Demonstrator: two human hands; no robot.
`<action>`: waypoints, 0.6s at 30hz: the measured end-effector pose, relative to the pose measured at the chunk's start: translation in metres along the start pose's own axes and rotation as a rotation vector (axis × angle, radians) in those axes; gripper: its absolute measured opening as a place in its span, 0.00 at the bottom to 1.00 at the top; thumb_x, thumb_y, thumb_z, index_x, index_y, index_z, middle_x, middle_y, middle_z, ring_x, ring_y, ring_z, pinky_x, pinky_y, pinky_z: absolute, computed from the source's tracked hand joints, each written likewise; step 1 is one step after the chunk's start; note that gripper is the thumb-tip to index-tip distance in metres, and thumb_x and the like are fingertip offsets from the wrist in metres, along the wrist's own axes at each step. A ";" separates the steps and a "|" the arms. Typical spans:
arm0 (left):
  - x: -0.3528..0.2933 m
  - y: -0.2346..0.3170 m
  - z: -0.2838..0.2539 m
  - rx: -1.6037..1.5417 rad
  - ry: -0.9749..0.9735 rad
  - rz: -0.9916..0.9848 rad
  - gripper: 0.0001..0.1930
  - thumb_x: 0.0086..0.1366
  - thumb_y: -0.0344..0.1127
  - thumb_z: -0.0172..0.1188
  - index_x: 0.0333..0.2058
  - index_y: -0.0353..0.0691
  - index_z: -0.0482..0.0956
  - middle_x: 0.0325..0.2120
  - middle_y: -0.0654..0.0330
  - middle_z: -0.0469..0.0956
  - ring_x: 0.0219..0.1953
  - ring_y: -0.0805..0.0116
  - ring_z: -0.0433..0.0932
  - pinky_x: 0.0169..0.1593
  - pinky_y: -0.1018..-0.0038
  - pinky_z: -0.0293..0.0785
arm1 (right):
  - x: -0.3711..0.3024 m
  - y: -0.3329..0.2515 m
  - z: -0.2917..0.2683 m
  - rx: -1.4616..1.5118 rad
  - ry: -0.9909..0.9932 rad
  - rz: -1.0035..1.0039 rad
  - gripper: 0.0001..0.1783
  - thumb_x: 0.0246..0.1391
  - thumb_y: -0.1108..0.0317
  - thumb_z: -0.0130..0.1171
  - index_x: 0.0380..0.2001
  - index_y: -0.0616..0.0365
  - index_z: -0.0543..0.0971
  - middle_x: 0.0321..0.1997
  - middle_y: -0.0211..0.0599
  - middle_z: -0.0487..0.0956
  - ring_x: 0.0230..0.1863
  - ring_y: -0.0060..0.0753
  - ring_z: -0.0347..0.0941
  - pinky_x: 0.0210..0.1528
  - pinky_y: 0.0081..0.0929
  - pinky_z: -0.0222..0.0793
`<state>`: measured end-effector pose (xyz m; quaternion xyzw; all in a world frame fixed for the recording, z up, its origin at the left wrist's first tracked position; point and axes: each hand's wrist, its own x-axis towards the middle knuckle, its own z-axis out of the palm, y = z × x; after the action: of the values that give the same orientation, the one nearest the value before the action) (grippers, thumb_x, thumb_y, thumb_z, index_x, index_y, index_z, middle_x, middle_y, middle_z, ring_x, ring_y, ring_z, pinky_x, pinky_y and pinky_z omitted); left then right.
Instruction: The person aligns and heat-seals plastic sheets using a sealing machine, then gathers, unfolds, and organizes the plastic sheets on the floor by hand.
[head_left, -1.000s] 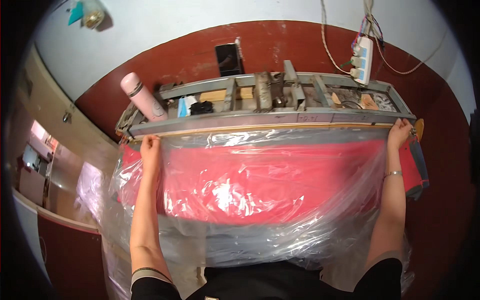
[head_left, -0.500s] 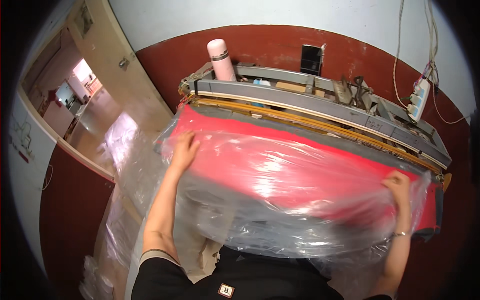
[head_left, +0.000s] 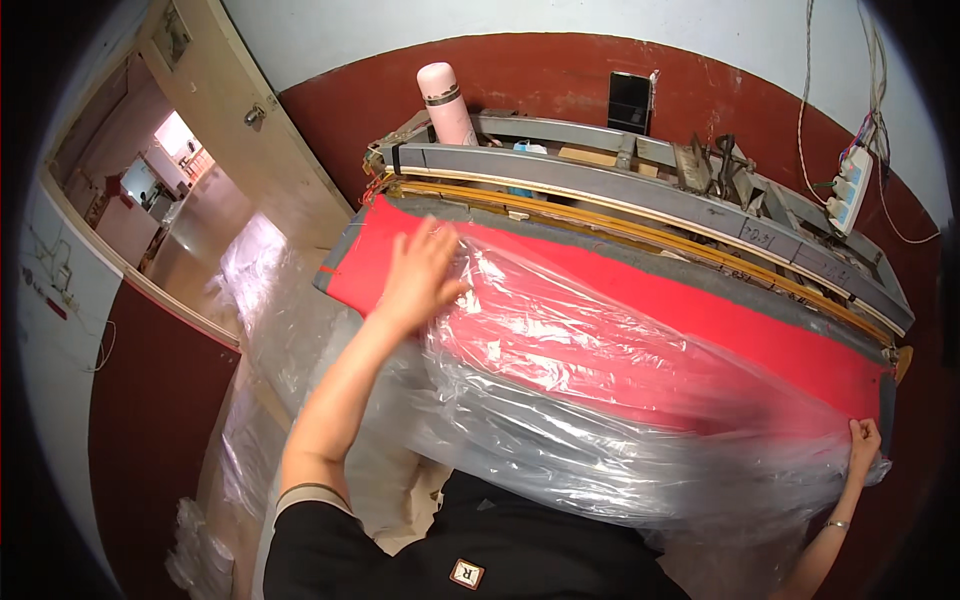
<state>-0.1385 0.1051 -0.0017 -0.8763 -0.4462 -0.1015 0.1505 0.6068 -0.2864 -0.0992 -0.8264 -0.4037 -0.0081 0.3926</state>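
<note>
Sheer plastic film drapes across a padded bench top covered in red cloth with grey along its far edge. Toward the left end, my left hand lies over the red cloth at the film's left edge. Its fingers are spread and somewhat blurred; whether the palm presses on the film I cannot tell. Out at the right end, my right hand has its fingers closed on the film's corner, beside the red cloth's edge. The film's near part hangs in shiny folds in front of my body.
Behind the cloth runs a long grey metal frame with yellow strips. A pink flask, a dark phone-like slab and metal tools stand along it. A power strip hangs right. More film lies left, by a door.
My left hand has moved right and opened. My right hand has gone right and nearer with the film. The film's left edge has shifted right, baring red cloth at the left end.
</note>
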 end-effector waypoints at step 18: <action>0.005 -0.036 0.064 -0.557 0.266 -0.552 0.20 0.53 0.37 0.59 0.42 0.29 0.72 0.43 0.46 0.71 0.48 0.52 0.67 0.51 0.63 0.63 | -0.004 0.005 0.000 0.060 0.006 -0.018 0.17 0.48 0.73 0.59 0.16 0.55 0.61 0.19 0.18 0.52 0.21 0.13 0.46 0.22 0.16 0.42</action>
<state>-0.1620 0.1511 -0.0538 -0.7103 -0.5965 -0.3674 -0.0690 0.6073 -0.2912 -0.1035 -0.8106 -0.4101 -0.0020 0.4181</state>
